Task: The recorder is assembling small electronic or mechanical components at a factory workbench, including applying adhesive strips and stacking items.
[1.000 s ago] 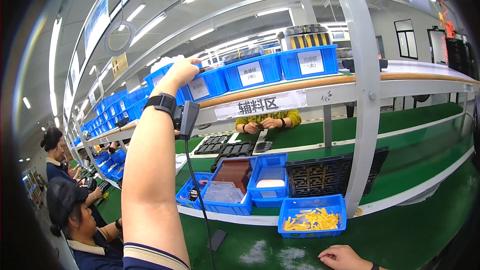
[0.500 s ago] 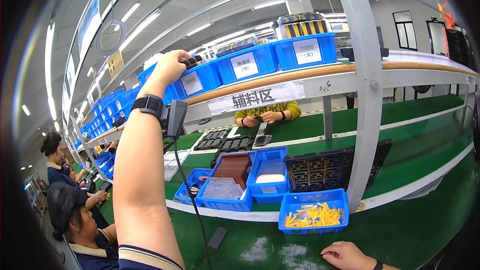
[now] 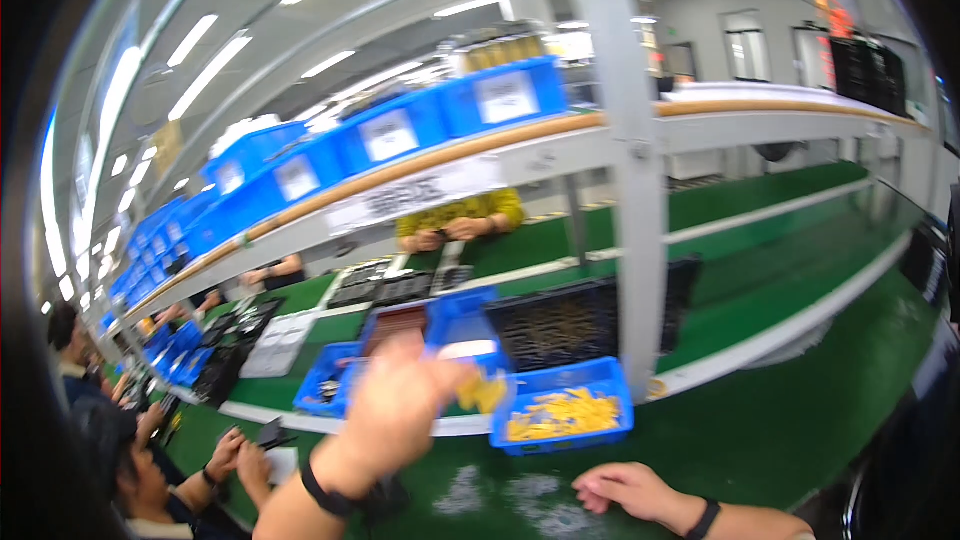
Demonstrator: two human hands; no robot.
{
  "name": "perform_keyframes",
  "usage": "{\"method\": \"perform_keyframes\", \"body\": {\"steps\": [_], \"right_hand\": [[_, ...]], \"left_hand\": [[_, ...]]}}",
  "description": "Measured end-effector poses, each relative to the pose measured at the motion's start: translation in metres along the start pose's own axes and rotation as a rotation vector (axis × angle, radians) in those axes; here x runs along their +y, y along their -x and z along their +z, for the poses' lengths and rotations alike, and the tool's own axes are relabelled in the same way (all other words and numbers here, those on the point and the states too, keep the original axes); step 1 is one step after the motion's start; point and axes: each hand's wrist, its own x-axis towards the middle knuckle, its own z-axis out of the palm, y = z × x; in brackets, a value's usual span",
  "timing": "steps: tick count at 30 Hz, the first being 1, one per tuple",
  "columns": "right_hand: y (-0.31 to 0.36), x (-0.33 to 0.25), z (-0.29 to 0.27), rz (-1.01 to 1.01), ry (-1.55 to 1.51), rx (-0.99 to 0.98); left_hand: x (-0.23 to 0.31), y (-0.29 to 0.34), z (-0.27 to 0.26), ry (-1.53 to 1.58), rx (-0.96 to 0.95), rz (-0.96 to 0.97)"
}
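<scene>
Fingers [image 3: 447, 376] of the left hand [image 3: 392, 408], smeared by motion, are grasping a yellow piece [image 3: 481, 393] just left of the strip bin [image 3: 568, 440], the blue bin full of yellow strips [image 3: 563, 414]; blur hides the piece's exact shape. The right hand [image 3: 628, 489] is on the near side of the strip bin, apart from it, over the green desk [image 3: 740, 445], its fingers loosely bent with nothing visible in them. A black tray [image 3: 550, 324] leans just behind the strip bin.
</scene>
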Motion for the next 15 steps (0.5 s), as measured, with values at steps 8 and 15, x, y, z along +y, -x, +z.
{"method": "perform_keyframes", "body": {"steps": [8,15], "right_hand": [[-0.025,0.0,0.006,0.217,-0.332,-0.206],[-0.024,0.023,0.005,0.208,-0.345,-0.226]], "left_hand": [[0.13,0.065,0.079,0.545,-0.238,0.0],[0.15,0.07,0.09,0.522,-0.257,-0.036]]}}
